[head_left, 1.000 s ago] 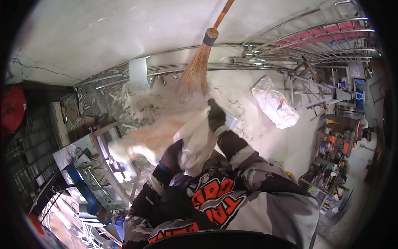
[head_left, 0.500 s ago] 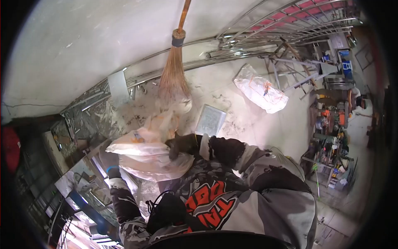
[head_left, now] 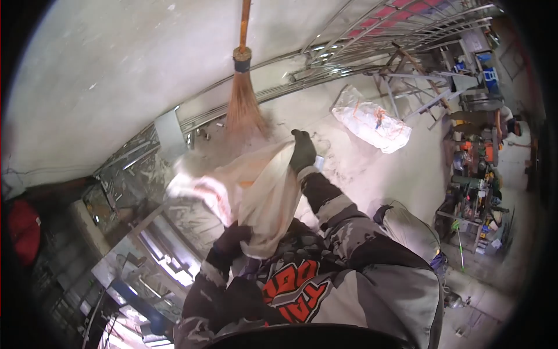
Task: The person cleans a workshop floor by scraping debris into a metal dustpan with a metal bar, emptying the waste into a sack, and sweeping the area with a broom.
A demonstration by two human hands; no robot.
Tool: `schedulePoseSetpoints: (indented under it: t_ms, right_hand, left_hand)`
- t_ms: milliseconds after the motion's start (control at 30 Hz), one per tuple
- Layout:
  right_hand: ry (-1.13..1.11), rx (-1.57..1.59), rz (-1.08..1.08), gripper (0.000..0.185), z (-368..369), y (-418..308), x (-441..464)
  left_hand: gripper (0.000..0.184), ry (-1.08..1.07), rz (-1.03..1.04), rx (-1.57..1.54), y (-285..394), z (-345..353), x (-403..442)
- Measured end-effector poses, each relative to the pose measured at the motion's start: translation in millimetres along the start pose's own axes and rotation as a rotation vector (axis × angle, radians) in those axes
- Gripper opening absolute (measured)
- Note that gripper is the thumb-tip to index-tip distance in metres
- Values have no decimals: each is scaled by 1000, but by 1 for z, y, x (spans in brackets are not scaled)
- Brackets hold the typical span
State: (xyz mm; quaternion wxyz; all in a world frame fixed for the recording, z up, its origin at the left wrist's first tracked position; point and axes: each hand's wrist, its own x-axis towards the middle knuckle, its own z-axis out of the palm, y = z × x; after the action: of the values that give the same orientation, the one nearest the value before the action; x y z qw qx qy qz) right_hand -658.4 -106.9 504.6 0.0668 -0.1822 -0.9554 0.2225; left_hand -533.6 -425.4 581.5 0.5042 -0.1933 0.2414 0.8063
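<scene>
A whitish woven sack (head_left: 261, 192) is held up in front of me, its left part blurred by motion. My right hand (head_left: 303, 152), in a dark glove, is closed on the sack's far upper corner with the arm stretched out. Closer to my body, my left hand (head_left: 231, 239), gloved too, grips the sack's near lower edge. Just beyond the sack a straw broom (head_left: 245, 102) stands upright against the wall, bristles down. My right arm and the sack hide most of a grey metal sheet (head_left: 319, 163) on the floor.
Another white sack (head_left: 372, 119) with orange string lies on the floor. Metal scraps and bars line the wall at left. A metal frame (head_left: 407, 87) stands at the back right, and a tool-laden shelf (head_left: 474, 168) at right. A workbench (head_left: 133, 262) is at lower left.
My right hand has moved up and away, stretching the sack out. My left hand has come in toward my body. The sack has lifted and opened out, covering much of the metal sheet.
</scene>
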Motion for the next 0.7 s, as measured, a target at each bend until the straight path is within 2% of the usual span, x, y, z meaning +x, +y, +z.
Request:
schedulePoseSetpoints:
  t_ms: [33, 67, 100, 133, 167, 200, 233, 267, 333, 367, 400, 433, 467, 533, 567, 600, 633, 667, 700]
  right_hand:
    - [-16, 29, -84, 34, 24, 26, 5]
    - [-197, 277, -163, 28, 32, 44, 13]
    - [-269, 380, -105, 20, 45, 55, 13]
    - [-585, 642, -79, 18, 32, 56, 22]
    - [-735, 683, -145, 22, 7, 37, 28]
    - [-718, 638, -364, 24, -23, 10, 24]
    - [-760, 497, -512, 26, -41, -13, 26]
    - [-793, 348, -650, 29, -57, -30, 24]
    - [-957, 805, -545, 36, -75, -64, 3]
    - [-1198, 1056, -159, 45, -81, -70, -11]
    - [-1235, 741, -188, 51, -82, -60, -19]
    - [-1352, 755, -138, 53, -93, -72, -16]
    - [-1469, 766, -88, 54, -104, -84, -11]
    - [-1034, 689, -307, 62, -83, -70, -7]
    - [-818, 231, -230, 66, -76, -65, -4]
    - [-646, 113, -181, 67, -72, -69, -5]
    - [-450, 153, -250, 63, -56, -58, -5]
    - [-250, 196, -312, 60, -35, -47, -7]
    - [-263, 200, -312, 60, -25, -48, -10]
  left_hand:
    - [24, 74, 79, 348, -15, -38, 17]
    - [43, 228, 3, 523, 31, 20, 1]
    - [67, 142, -77, 961, 65, 33, 2]
    - [80, 331, 266, 1413, 55, -19, 12]
    - [93, 464, 200, 1427, 88, 2, 0]
    - [98, 657, 207, 1500, 106, 21, -10]
    - [103, 683, 429, 1558, 109, 1, -9]
    - [88, 823, 428, 1643, 112, -6, -6]
    - [68, 977, 370, 1652, 120, -23, -1]
    - [68, 984, 370, 1652, 118, -40, -1]
    - [56, 977, 563, 1561, 116, -61, 1]
    - [44, 958, 748, 1463, 116, -67, 1]
    - [44, 957, 747, 1460, 113, -71, -1]
    - [30, 592, 561, 576, 109, -70, -13]
    - [22, 643, 511, 1192, 98, -68, -17]
    - [22, 655, 402, 1804, 83, -68, -16]
    - [13, 507, 680, 1883, 62, -93, -6]
    - [12, 532, 605, 1718, 60, -59, 0]
    - [12, 512, 634, 1720, 60, -36, 8]
